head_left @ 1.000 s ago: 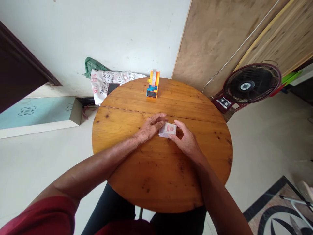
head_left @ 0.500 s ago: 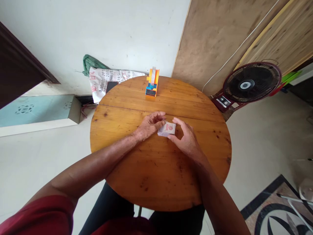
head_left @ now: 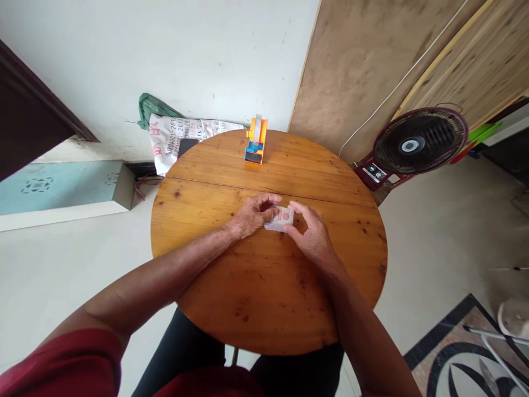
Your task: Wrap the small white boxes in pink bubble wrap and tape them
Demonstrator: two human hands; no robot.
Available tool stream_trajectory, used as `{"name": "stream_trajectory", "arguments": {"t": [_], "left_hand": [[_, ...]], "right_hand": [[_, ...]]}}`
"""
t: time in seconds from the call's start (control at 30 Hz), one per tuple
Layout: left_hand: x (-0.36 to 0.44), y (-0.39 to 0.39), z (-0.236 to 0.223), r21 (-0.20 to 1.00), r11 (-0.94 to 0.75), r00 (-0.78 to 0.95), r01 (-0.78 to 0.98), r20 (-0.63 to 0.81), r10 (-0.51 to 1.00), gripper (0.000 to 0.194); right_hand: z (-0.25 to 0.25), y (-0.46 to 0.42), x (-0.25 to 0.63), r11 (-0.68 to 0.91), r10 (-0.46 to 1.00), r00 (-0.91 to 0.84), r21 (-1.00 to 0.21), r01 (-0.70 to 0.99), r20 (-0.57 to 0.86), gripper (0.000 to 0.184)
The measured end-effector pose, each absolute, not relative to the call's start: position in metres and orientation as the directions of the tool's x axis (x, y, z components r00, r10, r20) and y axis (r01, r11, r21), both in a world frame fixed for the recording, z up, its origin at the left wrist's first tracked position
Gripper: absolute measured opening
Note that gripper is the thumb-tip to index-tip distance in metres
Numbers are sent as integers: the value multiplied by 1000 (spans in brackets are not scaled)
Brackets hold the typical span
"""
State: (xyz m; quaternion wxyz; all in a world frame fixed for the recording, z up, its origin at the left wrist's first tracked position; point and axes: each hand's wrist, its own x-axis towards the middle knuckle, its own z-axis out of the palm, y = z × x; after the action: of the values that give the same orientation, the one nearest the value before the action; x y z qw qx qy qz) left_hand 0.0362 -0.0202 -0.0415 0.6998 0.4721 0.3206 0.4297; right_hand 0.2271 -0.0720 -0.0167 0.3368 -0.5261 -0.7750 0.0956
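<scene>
A small pale box with red print lies low over the middle of the round wooden table, in a clear plastic wrap that looks like bubble wrap. My left hand grips its left side, the thumb on top; some of its fingers are hidden. At the right end, the thumb and forefinger of my right hand hold the near and far corners of the wrapped box. Farther back on the table stands an orange and blue tape dispenser with a roll of tape in it.
A dark red fan stands right of the table. Behind the table's left edge is a white printed sack with a green bag. At the left, a pale blue box-like piece lies on the floor. A white wall borders the back.
My right thumb and forefinger have closed in on the right end of the wrapped box. My left thumb has shifted slightly over it. The whole view has moved a little.
</scene>
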Motion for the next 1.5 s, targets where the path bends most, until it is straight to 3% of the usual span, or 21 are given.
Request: {"name": "stream_trajectory", "arguments": {"t": [0.23,0.57,0.8,1.0,1.27,1.5], "left_hand": [[36,-21,-38,936,192,397,-295,-63,916,46],[37,-20,-43,945,155,393,-286,-31,919,41],[36,-19,-41,958,157,427,-239,-42,903,40],[35,-21,-38,962,109,373,-249,-9,928,34],[29,-19,-31,969,67,301,-237,8,954,32],[33,-20,-37,955,128,385,-267,-16,923,43]], "right_hand": [[-10,-73,227,489,843,-271,-452,746,465,49],[-12,-75,227,465,862,-319,-366,806,393,42],[-10,-75,227,478,862,-330,-402,781,385,40],[-2,-77,228,458,872,-241,-533,712,427,40],[2,-76,232,316,948,-229,-586,746,221,73],[-8,-71,231,336,942,-265,-597,729,207,71]]}}
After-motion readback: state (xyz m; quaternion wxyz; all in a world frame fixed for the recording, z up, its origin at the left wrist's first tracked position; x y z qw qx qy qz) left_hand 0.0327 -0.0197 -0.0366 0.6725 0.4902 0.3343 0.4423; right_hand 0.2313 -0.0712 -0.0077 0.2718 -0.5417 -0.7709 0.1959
